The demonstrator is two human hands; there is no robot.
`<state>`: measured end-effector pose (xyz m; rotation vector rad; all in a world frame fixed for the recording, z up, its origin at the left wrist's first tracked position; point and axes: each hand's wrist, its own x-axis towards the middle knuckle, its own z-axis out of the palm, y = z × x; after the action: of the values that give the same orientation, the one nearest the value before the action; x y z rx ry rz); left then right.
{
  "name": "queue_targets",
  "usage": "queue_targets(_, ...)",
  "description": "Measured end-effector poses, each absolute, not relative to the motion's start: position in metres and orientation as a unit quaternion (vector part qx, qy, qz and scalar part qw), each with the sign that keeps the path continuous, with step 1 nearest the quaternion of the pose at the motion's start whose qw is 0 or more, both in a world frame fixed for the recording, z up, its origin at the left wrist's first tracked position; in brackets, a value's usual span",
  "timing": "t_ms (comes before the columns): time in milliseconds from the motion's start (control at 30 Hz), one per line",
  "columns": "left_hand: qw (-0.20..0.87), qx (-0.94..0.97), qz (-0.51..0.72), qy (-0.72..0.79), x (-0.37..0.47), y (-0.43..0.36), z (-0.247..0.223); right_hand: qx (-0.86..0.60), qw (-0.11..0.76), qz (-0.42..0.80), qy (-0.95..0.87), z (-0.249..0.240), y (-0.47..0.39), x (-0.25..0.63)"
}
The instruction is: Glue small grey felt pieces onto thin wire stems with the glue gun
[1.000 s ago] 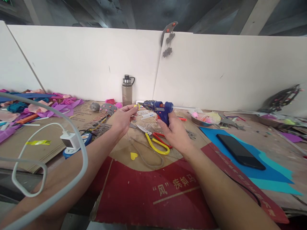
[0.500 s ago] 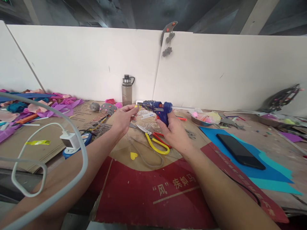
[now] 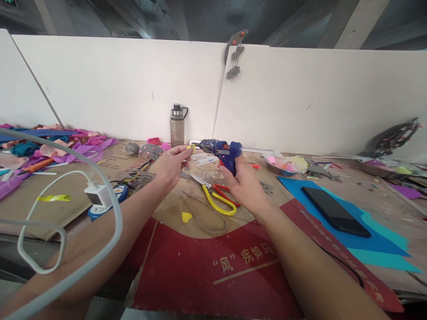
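A blue hot glue gun (image 3: pixel 230 156) is in my right hand (image 3: pixel 247 184), its fingers wrapped round the handle and the nozzle pointing left. My left hand (image 3: pixel 170 165) pinches a small yellow piece (image 3: pixel 191 147) right at the nozzle tip; its full shape is hidden by the fingers. Below, a yellow heart cutout (image 3: pixel 186 217) lies on the cardboard (image 3: pixel 187 284). Yellow-handled scissors (image 3: pixel 218 204) and a red-handled tool (image 3: pixel 227 195) rest beneath the glue gun, beside a loop of grey cord (image 3: pixel 213 231).
A water bottle (image 3: pixel 177 126) stands by the white panel. At right, a black phone (image 3: pixel 335 212) lies on blue sheets (image 3: pixel 376 242). Coloured scraps (image 3: pixel 50 151) heap up at left. A white cable (image 3: pixel 116 213) loops over my left forearm, near a charger (image 3: pixel 98 195).
Almost nothing differs. The view has shifted very slightly, and the glue gun stays at the yellow piece in my left fingers.
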<state>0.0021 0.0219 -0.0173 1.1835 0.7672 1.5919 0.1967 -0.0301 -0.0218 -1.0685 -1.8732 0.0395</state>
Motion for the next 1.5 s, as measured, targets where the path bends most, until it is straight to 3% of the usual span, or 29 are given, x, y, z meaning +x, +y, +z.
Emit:
queue_targets(867, 0.503, 0.462, 0.662, 0.307, -0.002, 0.025, -0.017, -0.437, 0.467, 0.045, -0.767, -0.021, -0.031, 0.196)
queue_targets(1100, 0.508, 0.469, 0.642, 0.332, -0.001, 0.022, -0.014, -0.449, 0.523, 0.278, -0.669, -0.024, -0.018, 0.203)
queue_targets(1267, 0.398, 0.557, 0.626, 0.373, 0.005, 0.02, -0.019, -0.542, 0.462, 0.331, -0.62, -0.042, 0.015, 0.22)
queue_targets(1400, 0.254, 0.64, 0.611, 0.39, 0.008, 0.016, -0.022, -0.679, 0.335, 0.157, -0.634, -0.058, 0.033, 0.238)
queue_targets(1500, 0.146, 0.69, 0.59, 0.394, 0.01, 0.01, -0.02, -0.706, 0.325, 0.052, -0.626, -0.06, 0.034, 0.25)
